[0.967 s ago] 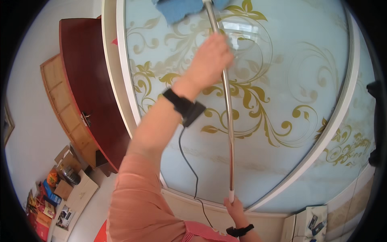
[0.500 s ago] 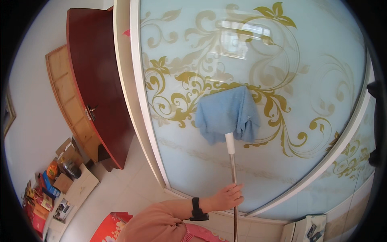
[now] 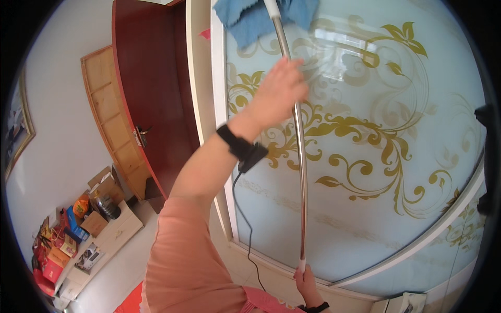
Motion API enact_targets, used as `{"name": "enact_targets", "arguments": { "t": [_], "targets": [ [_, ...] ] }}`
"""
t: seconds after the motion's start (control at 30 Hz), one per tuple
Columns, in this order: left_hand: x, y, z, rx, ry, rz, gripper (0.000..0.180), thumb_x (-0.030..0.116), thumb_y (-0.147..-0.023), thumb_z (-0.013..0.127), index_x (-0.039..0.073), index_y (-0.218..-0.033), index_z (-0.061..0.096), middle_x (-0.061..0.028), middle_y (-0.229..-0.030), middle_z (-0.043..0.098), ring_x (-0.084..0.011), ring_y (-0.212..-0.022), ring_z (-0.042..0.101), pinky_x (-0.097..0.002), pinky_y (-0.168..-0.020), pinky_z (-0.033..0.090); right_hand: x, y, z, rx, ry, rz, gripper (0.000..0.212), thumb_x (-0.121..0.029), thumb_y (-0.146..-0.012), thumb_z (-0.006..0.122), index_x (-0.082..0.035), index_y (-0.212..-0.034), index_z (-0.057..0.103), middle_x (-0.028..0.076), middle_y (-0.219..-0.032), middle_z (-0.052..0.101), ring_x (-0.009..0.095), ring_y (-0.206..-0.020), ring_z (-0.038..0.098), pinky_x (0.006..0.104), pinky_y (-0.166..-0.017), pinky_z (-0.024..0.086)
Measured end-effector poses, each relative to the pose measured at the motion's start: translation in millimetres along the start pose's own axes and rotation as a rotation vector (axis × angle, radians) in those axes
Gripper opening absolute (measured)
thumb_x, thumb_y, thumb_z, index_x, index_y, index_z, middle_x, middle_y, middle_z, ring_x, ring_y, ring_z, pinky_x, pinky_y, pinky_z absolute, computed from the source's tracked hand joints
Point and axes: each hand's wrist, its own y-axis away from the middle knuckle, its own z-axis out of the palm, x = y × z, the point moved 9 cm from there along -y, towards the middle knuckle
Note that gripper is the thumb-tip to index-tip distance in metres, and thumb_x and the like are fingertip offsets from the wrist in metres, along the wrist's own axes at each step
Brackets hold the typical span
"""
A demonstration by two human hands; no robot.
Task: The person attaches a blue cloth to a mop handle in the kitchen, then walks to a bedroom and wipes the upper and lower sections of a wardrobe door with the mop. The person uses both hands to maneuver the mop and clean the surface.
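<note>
Bottom centre of frame, nearest: right hand (image 3: 308,281) w/ dark wristband, fingers wrapped round the white lower tip of a long metal pole (image 3: 298,156). Lower left-centre: salmon-pink sleeve (image 3: 182,255) rising from the bottom edge to the left forearm. Black wrist strap (image 3: 241,148) on that forearm, mid-frame, thin black cable hanging down from it to the bottom edge. Upper centre: left hand (image 3: 276,96) raised, fingers closed round the pole approx a third down from its top; fingertips hidden behind the pole, blurred.

Pole running from bottom centre up to top centre, bowed by the lens. Top centre: blue cloth (image 3: 250,21) at the pole's head, pressed flat on the pale blue glass panel (image 3: 391,182) w/ gold scroll & leaf pattern. White frame (image 3: 216,130) along the panel's left edge.

Farther, upper left: dark red wooden door (image 3: 146,94), lighter wood panel beside it. Lower left, on the floor: low white cabinet (image 3: 112,235) w/ boxes & small coloured items on top. Framed picture at far left edge.
</note>
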Motion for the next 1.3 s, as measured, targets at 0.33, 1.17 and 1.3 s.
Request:
{"name": "enact_targets", "arguments": {
  "t": [0.33, 1.17, 1.3],
  "targets": [
    [53.2, 91.5, 31.2, 0.006, 0.144, -0.174, 0.025, 0.004, -0.06, 0.066, 0.011, -0.081, 0.056, -0.007, -0.09, 0.052, -0.0364, -0.114, 0.046, -0.0576, -0.095, 0.036, 79.9, 59.8, -13.9, 0.008, 0.151, 0.262, 0.029, -0.028, -0.091, 0.052, -0.001, -0.099, 0.048, 0.023, -0.078, 0.06, 0.038, -0.073, 0.061, 0.0459, -0.062, 0.046],
    [98.2, 131.1, 14.9, -0.031, 0.179, -0.199, 0.018, 0.013, -0.071, 0.072, 0.014, -0.081, 0.058, -0.0059, -0.098, 0.052, -0.0323, -0.123, 0.043, -0.0527, -0.104, 0.028, 40.2, 68.0, 35.0, -0.034, 0.234, 0.236, 0.037, -0.029, -0.094, 0.045, 0.002, -0.114, 0.048, 0.03, -0.091, 0.057, 0.047, -0.082, 0.055, 0.0514, -0.072, 0.045],
    [71.7, 112.3, -12.1, 0.033, 0.191, -0.154, 0.021, 0.016, -0.071, 0.073, 0.014, -0.084, 0.057, -0.0053, -0.1, 0.052, -0.0321, -0.123, 0.043, -0.0513, -0.105, 0.028, 22.5, 55.5, 51.4, -0.021, 0.226, 0.209, 0.037, -0.029, -0.094, 0.045, 0.002, -0.114, 0.048, 0.03, -0.091, 0.057, 0.047, -0.082, 0.055, 0.0515, -0.072, 0.045]
  ]
}}
